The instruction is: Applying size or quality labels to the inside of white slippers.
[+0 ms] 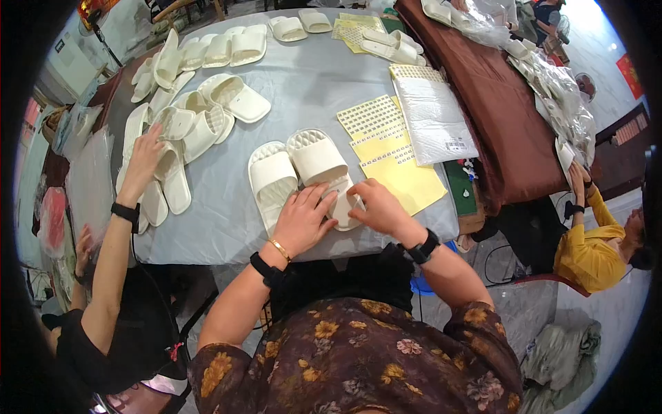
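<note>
Two white slippers with quilted insoles lie side by side in front of me, toes away: a left slipper and a right slipper. My left hand rests across their heel ends, fingers stretched out and slightly apart on the right slipper's insole. At that heel's right edge, my right hand has its fingers curled and its thumb tip down on the insole. Anything between those fingertips is too small to tell. Just beyond, sheets of small printed stickers on yellow backing lie partly overlapped.
A white plastic-wrapped packet lies on the sticker sheets. More white slippers are grouped at the left and far side of the grey-covered table. A co-worker's hand touches slippers at left. Another person in yellow sits right, beside a brown-covered surface.
</note>
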A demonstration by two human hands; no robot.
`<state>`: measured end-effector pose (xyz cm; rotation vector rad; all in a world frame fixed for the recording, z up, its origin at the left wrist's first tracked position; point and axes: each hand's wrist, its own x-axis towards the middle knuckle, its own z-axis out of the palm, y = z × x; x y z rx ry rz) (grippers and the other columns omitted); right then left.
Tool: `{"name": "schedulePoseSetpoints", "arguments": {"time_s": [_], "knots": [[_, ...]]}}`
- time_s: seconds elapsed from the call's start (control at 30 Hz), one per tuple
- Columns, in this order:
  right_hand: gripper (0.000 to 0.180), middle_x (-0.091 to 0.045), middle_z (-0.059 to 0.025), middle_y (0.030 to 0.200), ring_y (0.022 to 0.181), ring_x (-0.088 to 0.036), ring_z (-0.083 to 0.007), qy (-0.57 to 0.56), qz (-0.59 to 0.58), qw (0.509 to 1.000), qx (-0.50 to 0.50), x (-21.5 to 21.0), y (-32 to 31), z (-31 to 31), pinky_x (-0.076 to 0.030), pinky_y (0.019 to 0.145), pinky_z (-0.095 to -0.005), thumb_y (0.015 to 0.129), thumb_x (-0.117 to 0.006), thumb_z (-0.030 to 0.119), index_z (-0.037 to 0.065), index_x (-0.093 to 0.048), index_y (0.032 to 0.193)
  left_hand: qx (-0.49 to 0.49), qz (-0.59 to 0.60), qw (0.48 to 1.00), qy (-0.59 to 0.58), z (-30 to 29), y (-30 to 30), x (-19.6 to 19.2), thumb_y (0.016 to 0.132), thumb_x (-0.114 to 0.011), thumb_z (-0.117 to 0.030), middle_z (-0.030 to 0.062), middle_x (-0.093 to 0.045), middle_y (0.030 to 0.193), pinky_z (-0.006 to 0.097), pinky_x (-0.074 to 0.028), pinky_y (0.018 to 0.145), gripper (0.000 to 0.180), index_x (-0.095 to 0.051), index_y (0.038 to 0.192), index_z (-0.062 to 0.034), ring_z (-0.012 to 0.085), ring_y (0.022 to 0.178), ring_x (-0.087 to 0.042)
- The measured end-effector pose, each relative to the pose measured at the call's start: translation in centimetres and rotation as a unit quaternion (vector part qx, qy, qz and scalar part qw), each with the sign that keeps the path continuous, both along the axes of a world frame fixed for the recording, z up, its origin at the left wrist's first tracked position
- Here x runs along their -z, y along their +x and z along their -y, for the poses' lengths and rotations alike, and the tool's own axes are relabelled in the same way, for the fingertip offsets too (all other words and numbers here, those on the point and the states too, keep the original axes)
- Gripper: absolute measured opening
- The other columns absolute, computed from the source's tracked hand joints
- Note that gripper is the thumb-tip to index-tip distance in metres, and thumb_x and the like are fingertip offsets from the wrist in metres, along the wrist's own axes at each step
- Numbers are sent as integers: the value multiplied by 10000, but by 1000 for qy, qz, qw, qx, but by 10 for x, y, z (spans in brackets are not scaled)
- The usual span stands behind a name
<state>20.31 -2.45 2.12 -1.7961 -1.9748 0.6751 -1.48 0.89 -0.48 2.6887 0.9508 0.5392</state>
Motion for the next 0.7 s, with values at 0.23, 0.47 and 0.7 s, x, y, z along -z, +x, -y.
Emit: {"name": "schedulePoseSetpoints", "arguments": {"time_s": [0.23, 0.47, 0.7], "knots": [[259, -710, -183, 968, 923, -677, -328, 29, -63, 993, 92, -2, 68, -70, -528, 823, -395, 805, -700, 181, 10, -702, 999, 0, 2, 1000, 12, 1, 1, -4, 875, -630, -350, 104, -471, 1377, 462, -358, 1043, 508, -522, 1340, -175, 303, 1264, -444], [225, -715, -179, 894, 821, -697, -294, 22, -48, 990, 132, 3, 93, -104, -550, 733, -376, 817, -653, 125, 3, -707, 998, -4, 10, 1000, 1, 0, 1, -5, 863, -633, -350, 102, -473, 1372, 457, -363, 1031, 502, -538, 1325, -178, 303, 1251, -450], [211, -714, -172, 872, 822, -696, -299, -8, -39, 991, 129, 16, 84, -90, -547, 743, -373, 800, -660, 112, 12, -708, 980, -12, 20, 1000, -5, -1, 0, -3, 855, -638, -370, 110, -489, 1354, 456, -365, 1028, 531, -540, 1326, -144, 303, 1244, -457]]}}
